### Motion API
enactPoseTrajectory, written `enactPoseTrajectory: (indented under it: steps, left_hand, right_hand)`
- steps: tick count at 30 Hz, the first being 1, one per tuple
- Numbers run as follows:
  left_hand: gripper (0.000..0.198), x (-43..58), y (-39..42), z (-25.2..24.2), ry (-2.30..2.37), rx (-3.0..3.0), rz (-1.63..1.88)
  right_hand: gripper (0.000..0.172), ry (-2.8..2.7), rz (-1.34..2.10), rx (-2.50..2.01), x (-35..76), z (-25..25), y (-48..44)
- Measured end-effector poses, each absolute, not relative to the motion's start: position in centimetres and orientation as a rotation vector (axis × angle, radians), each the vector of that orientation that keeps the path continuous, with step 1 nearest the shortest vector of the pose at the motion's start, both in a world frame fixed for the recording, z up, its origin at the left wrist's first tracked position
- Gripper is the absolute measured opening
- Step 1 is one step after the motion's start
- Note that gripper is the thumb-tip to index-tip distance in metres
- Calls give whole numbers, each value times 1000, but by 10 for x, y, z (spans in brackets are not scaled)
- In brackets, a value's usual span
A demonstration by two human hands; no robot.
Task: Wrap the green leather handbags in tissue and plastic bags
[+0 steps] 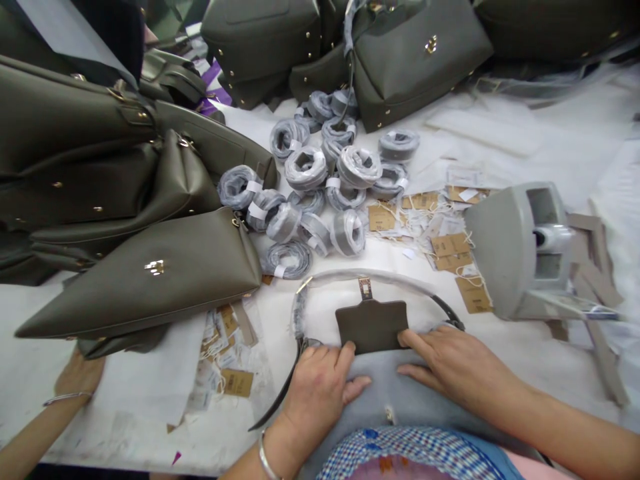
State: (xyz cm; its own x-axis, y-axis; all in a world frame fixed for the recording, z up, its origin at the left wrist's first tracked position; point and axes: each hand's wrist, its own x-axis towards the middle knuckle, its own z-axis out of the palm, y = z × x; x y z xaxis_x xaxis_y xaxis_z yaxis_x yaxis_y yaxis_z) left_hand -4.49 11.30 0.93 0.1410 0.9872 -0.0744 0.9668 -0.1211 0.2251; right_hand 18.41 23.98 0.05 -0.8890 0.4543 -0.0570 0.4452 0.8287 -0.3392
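Note:
A handbag (380, 373) with a grey-blue surface lies close in front of my body. Its dark olive flap (373, 327) stands out beyond the top edge, with a gold clasp plate (365, 288) on its tab. My left hand (320, 387) is closed over the bag's top edge by the flap's left corner, thumb pointing inward. At the flap's right corner, my right hand (445, 360) grips the edge with its fingertips. A handle wrapped in clear film (370, 275) arches behind the flap. A dark strap (277, 400) hangs at the left. Some fingertips are hidden.
Rolled, film-wrapped straps (325, 173) lie piled mid-table. Olive handbags (150, 280) crowd the left and back. Brown tags (450, 250) with strings lie near a grey tape dispenser (520, 253). Another person's hand (77, 377) reaches beneath a bag at the left.

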Motion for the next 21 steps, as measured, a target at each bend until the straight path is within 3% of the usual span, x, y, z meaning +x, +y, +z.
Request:
enactPoseTrajectory:
  steps: [2,6,9,14,21]
  left_hand:
    - [51,-42,113,8,1949,2201,188]
    - [26,-31,102,11,1949,2326,422]
    - [24,-24,85,15,1764,2378,535]
    - [65,-22,59,22,1620,2337,248]
    - [68,-22,49,12,1633,2385,187]
  right_hand:
    - [33,-2988,535,-754,184,-2,240]
    - [29,-3000,523,-764,185,-2,238]
    - [29,-3030,504,-762,186,1,238]
    - [31,-3074,520,-762,186,5,238]
    - [36,-3098,433,-835,189,8,233]
